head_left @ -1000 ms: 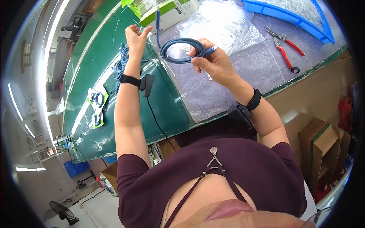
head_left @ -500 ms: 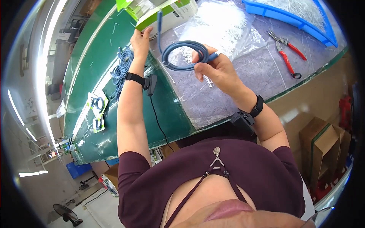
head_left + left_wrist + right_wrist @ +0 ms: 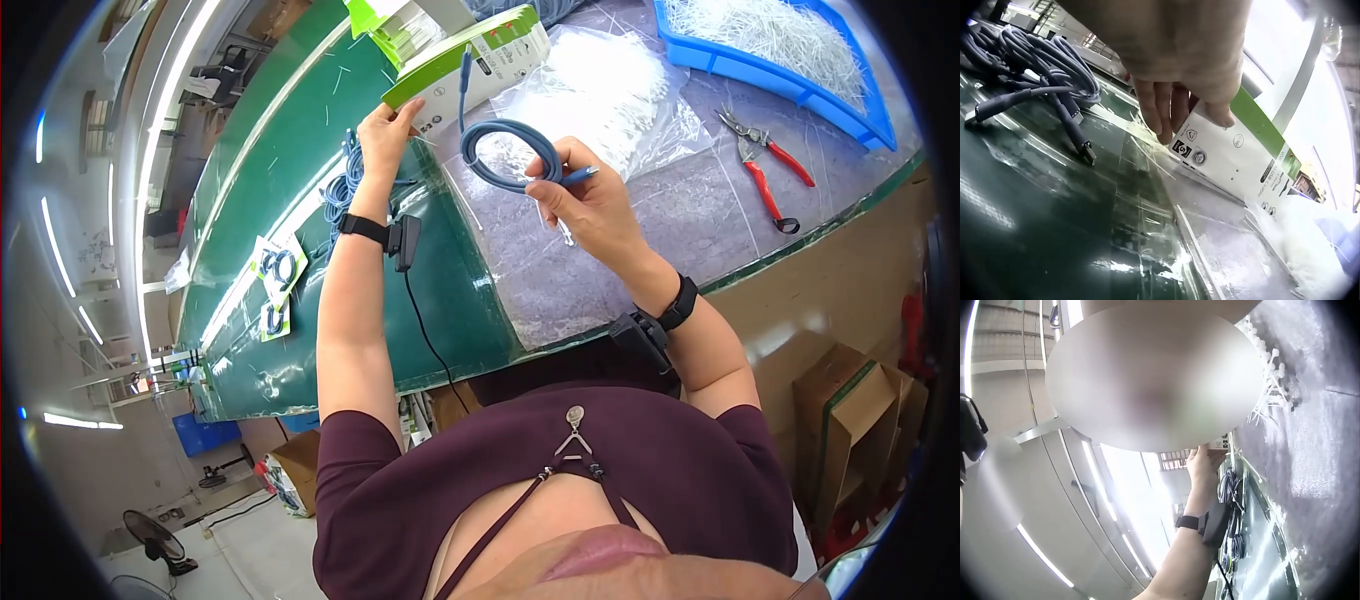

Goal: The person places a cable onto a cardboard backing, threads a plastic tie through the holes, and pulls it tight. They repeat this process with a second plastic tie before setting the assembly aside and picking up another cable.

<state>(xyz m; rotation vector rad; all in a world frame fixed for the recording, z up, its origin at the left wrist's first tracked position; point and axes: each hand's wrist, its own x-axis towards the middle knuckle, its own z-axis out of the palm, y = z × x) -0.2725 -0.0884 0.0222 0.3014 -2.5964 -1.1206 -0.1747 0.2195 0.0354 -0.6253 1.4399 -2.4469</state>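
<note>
Blue cable (image 3: 500, 128), wound in a coil, is suspended above the worktop's grey mat (image 3: 540, 290). The person's right hand (image 3: 590, 205) pinches it between thumb and bent fingers, presumably to keep the turns together. The left hand (image 3: 383, 138), nearly closed, grips the near end of the white-and-green box (image 3: 508, 65), probably to steady it. Pliers (image 3: 760, 185) lie by the worktop's near edge, likely for easy reach.

Head cam: up high, facing forward and down, table (image 3: 455, 240) across upper half. Left wrist: close, low over table, facing box (image 3: 1235, 156) right of centre; head shares box. Right wrist: tilted, left arm (image 3: 1179, 565) lower centre, shared with head.
</note>
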